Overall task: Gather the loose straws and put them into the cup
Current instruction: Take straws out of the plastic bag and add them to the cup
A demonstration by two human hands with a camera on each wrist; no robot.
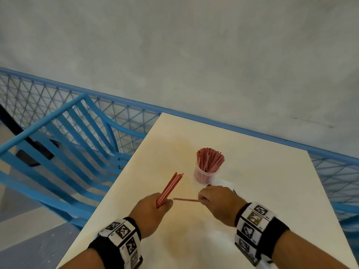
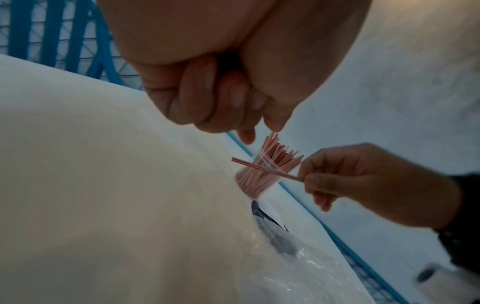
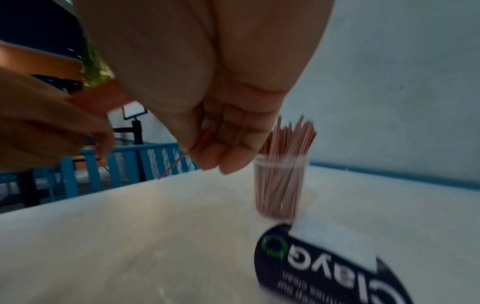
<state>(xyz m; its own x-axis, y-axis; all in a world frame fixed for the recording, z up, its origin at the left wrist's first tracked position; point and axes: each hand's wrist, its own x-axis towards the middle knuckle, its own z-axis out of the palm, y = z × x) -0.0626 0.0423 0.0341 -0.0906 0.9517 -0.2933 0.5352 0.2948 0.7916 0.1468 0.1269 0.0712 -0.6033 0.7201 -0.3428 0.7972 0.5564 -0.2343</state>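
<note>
A clear plastic cup (image 1: 205, 175) (image 2: 255, 179) (image 3: 280, 185) stands upright on the white table (image 1: 252, 181), packed with red straws. My left hand (image 1: 155, 208) (image 2: 221, 98) grips a bundle of red straws (image 1: 171, 188) that points up and away over the table. My right hand (image 1: 217, 202) (image 2: 337, 179) (image 3: 221, 139) pinches one or two thin red straws (image 1: 186, 199) (image 2: 267, 169) (image 3: 182, 158), held level with the free end toward the left hand. Both hands sit just in front of the cup.
A clear plastic bag with a dark printed label (image 3: 324, 263) (image 2: 275, 232) lies on the table beside the cup, under my right hand. A blue slatted chair (image 1: 68, 152) stands left of the table. A blue mesh fence (image 1: 340, 175) and a grey wall run behind.
</note>
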